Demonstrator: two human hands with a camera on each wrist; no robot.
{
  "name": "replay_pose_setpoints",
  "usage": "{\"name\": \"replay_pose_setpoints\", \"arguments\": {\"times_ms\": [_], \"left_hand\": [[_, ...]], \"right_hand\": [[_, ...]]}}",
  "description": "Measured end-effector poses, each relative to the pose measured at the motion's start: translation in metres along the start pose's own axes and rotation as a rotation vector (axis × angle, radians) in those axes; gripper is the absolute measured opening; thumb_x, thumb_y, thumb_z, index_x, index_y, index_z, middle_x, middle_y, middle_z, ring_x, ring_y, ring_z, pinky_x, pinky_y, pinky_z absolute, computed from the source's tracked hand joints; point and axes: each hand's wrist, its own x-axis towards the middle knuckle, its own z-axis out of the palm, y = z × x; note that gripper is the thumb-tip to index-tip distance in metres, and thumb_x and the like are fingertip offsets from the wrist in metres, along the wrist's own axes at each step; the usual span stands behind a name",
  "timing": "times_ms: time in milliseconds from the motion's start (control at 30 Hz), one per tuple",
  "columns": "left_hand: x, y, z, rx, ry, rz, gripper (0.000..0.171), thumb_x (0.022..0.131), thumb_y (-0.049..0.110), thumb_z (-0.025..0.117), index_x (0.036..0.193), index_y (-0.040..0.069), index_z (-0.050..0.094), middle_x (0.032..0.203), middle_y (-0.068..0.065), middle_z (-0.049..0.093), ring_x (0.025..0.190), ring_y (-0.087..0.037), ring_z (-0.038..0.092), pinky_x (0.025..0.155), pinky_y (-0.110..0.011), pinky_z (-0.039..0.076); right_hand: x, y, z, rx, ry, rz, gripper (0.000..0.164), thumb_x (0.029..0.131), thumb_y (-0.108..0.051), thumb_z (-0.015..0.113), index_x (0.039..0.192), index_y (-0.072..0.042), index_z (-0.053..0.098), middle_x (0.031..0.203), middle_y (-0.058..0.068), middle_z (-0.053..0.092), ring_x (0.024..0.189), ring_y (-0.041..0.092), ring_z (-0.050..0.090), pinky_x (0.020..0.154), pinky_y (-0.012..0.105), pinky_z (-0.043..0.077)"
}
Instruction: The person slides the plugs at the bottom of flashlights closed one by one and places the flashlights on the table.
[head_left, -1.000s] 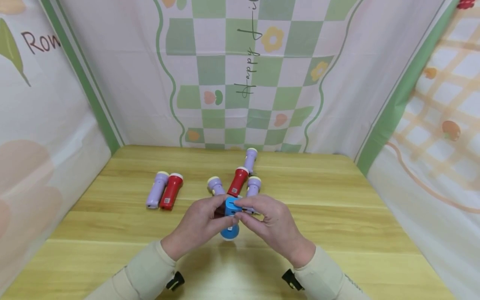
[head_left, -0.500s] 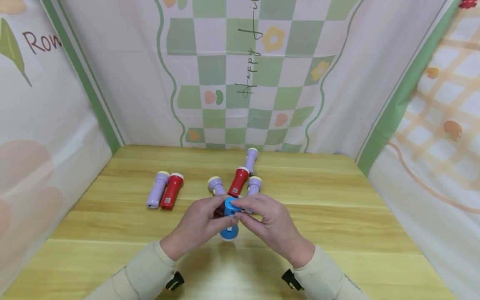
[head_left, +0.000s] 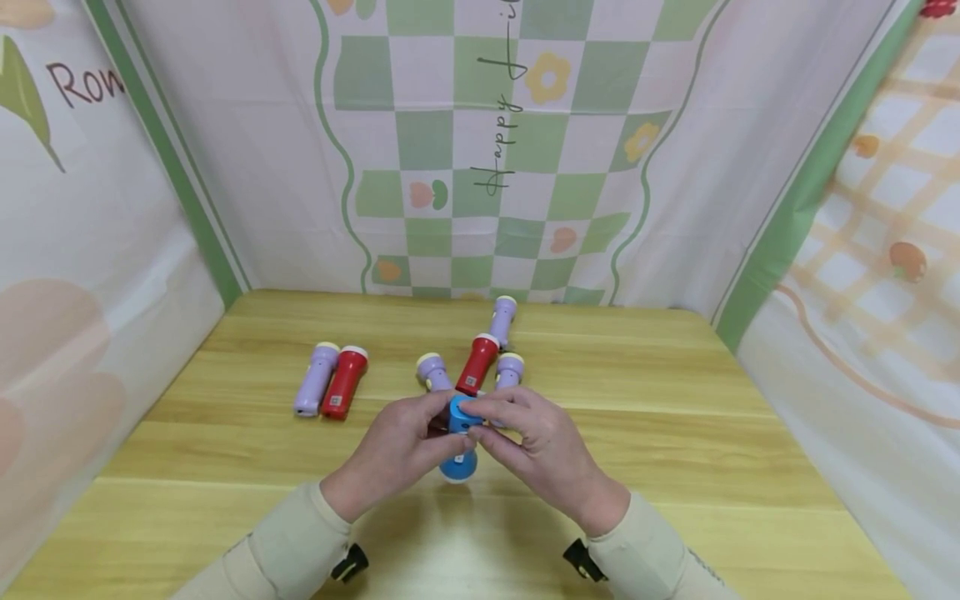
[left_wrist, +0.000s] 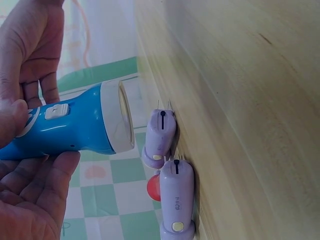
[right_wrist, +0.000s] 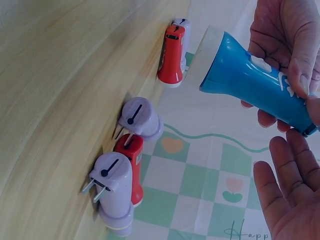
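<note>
A blue flashlight with a white lens rim is held up over the table, lens end toward the wearer. My left hand grips its body, thumb on one side and fingers on the other. At the tail end, the index finger and thumb of my right hand pinch it, with the index fingertip on the slotted end face. In the left wrist view a white switch shows on the flashlight's side. Past the hands lie a red flashlight and purple flashlights, two of them partly hidden by the fingers.
On the left of the wooden table, a purple flashlight and a red flashlight lie side by side. Metal prongs stick out of a purple flashlight's tail. A patterned cloth hangs behind the table.
My right index fingertip has slid slightly left across the flashlight's end face. The left hand keeps its grip, and the flashlights on the table lie where they were.
</note>
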Motion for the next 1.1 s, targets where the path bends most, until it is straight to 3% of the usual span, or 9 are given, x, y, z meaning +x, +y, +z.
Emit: {"name": "replay_pose_setpoints", "arguments": {"times_ms": [733,1100], "left_hand": [[0.0002,-0.0006,0.0012,-0.006,-0.021,-0.009,0.031,0.098,0.019,0.075,0.128,0.014,0.068,0.107,0.004,0.076,0.089,-0.003,0.07,0.081,-0.022,0.061],[0.0023,0.0002,0.0017,0.048,-0.002,0.006,0.03,0.098,0.021,0.076,0.126,0.016,0.069,0.102,0.007,0.075,0.079,-0.003,0.065,0.075,-0.022,0.06]], "right_hand": [[-0.0028,0.0021,0.0009,-0.042,-0.003,-0.035,0.036,0.094,-0.016,0.079,0.129,-0.019,0.074,0.114,-0.001,0.068,0.091,0.01,0.061,0.073,0.011,0.047],[-0.0027,0.0021,0.001,-0.06,0.011,-0.043,0.035,0.094,-0.016,0.078,0.129,-0.019,0.074,0.114,-0.001,0.069,0.096,0.011,0.065,0.076,0.013,0.049]]}}
